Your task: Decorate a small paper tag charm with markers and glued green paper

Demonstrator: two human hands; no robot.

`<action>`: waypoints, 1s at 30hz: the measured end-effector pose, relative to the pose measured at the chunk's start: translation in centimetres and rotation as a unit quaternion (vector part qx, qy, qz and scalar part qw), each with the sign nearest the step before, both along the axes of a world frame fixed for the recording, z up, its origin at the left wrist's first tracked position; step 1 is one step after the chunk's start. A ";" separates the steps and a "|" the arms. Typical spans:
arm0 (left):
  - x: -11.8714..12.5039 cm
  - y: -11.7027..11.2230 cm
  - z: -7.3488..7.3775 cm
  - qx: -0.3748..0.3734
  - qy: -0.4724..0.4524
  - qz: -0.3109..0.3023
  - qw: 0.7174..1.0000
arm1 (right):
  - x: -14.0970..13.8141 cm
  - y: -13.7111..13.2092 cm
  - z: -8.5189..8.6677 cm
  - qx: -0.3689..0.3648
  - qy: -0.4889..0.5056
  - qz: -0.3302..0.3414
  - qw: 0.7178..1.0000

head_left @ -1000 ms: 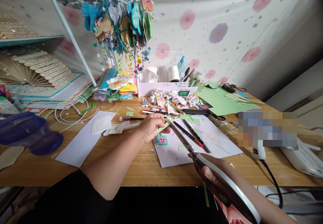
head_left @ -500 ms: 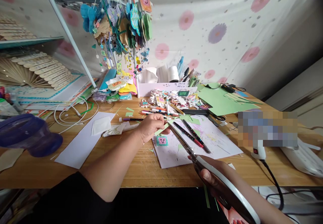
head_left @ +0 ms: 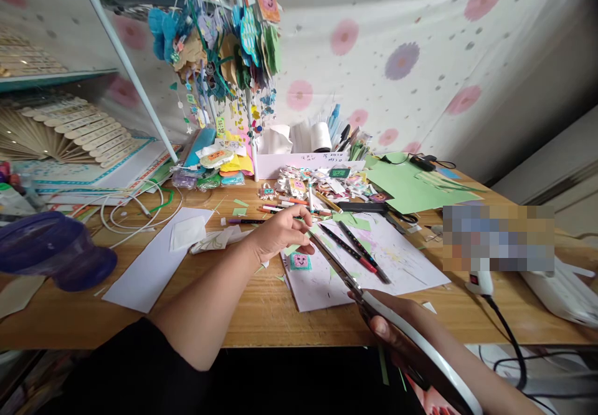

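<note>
My left hand (head_left: 281, 231) hovers over the near-left part of a white sheet (head_left: 406, 268), fingers apart, with nothing visible in its grip. Beneath its fingers there is some pale green paper (head_left: 292, 250), partly hidden. My right hand (head_left: 385, 328) grips large scissors (head_left: 337, 267) with a white and dark handle. Their blades look closed, and the tips point at my left fingertips. A small card with a pink smiling face and teal border (head_left: 299, 261) lies on the sheet just below my left hand. Right of the blades rest two dark dotted pens (head_left: 363, 252).
Behind the sheet are several pens and a heap of paper cutouts (head_left: 322, 184). Green paper (head_left: 415, 184) lies at the back right. To the left stand a purple container (head_left: 53, 250) and a white paper strip (head_left: 152, 265). A white corded tool (head_left: 479, 281) is at the right.
My left hand has opened from a pinch and let go of the green paper strip. The scissors, in my right hand, have shifted slightly left.
</note>
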State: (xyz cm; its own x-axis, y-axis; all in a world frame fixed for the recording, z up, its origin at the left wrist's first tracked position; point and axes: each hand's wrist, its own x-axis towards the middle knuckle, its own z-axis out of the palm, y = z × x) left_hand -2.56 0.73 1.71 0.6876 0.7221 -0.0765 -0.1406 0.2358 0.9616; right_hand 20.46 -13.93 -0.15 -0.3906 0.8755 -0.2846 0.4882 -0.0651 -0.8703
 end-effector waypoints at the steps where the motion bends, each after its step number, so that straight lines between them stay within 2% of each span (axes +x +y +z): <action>1: -0.2 0.1 0.0 0.014 0.008 -0.018 1.000 | 0.0 0.0 -0.1 -0.007 0.008 0.002 1.000; 4: -0.6 0.3 -0.2 0.051 0.025 -0.051 0.997 | 0.0 -0.1 0.0 -0.033 0.030 0.001 0.999; 13: -1.0 1.0 -0.2 0.089 0.058 -0.040 0.994 | -0.3 -0.4 1.1 -0.036 0.016 0.001 0.999; 19: -1.2 1.3 -0.1 0.088 0.064 -0.063 0.992 | -0.3 -0.6 1.4 -0.034 0.017 0.014 0.999; 26: -1.1 1.3 -0.2 0.080 0.080 -0.058 0.992 | -0.3 -0.4 1.2 -0.043 0.013 0.000 0.999; 28: -1.1 1.4 -0.3 0.078 0.081 -0.057 0.992 | -0.2 -0.5 1.2 -0.026 0.005 -0.001 1.000; 30: -1.1 1.4 -0.4 0.080 0.074 -0.054 0.993 | 0.1 -0.7 1.2 0.031 -0.016 -0.007 0.999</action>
